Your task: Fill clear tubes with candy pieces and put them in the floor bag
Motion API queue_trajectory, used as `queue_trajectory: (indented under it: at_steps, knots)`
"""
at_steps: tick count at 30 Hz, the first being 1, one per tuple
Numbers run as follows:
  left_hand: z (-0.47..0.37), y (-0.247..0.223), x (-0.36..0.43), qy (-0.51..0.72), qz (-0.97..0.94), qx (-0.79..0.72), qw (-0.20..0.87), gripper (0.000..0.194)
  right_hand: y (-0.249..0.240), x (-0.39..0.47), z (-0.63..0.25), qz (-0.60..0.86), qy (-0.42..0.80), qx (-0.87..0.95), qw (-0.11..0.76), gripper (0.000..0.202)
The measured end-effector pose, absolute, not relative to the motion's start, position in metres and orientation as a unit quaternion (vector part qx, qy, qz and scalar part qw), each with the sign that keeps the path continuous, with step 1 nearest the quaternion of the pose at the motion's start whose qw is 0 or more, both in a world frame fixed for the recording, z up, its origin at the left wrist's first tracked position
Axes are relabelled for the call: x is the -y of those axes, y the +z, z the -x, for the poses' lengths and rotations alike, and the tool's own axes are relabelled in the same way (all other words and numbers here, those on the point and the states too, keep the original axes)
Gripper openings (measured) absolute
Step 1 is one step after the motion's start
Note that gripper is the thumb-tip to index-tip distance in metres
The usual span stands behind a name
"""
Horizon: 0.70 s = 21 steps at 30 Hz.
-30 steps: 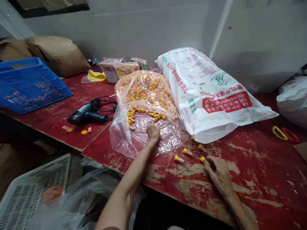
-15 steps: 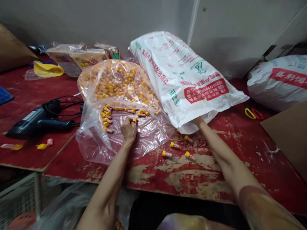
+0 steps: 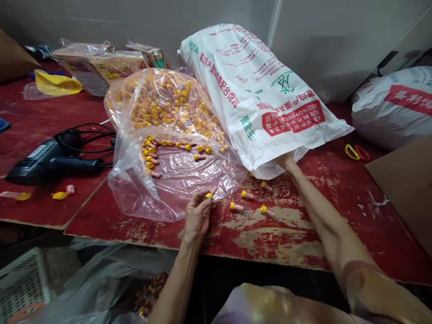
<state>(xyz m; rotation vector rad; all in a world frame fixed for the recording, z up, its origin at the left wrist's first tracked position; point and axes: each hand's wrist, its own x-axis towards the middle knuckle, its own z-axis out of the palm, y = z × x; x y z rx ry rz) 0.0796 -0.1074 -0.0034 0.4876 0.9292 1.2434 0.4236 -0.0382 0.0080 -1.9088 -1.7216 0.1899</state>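
White sack (image 3: pixel 251 96) apparently hides the right hand.

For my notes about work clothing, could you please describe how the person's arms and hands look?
The left hand is bare, with no glove, ring or watch visible. The right hand is mostly hidden by the white printed sack. Both forearms look bare; higher on the right arm, a sleeve shows blurred, muted brown and yellowish tones.
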Motion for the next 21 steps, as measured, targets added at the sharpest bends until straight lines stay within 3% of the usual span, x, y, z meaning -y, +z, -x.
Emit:
queue_trajectory:
  at_steps: [7,12,15,17,21]
  knots:
    - [-0.122,0.013,0.138,0.491,-0.242,-0.373,0.749,0.031,0.02,0.175,-0.394,0.642,0.194,0.623,0.403,0.033]
    - [-0.151,0.023,0.16,0.458,-0.273,-0.359,0.766,0.029,0.039,0.211,-0.356,0.604,0.265,0.639,0.396,0.036]
    - [-0.154,0.023,0.17,0.458,-0.281,-0.363,0.761,0.027,0.032,0.215,-0.339,0.593,0.321,0.536,0.508,0.049]
    - [-0.154,0.022,0.176,0.458,-0.278,-0.366,0.76,0.028,0.023,0.218,-0.329,0.565,0.34,0.467,0.59,0.047]
    - [-0.154,0.019,0.183,0.465,-0.279,-0.374,0.752,0.033,0.012,0.225,-0.314,0.541,0.37,0.4,0.64,0.037]
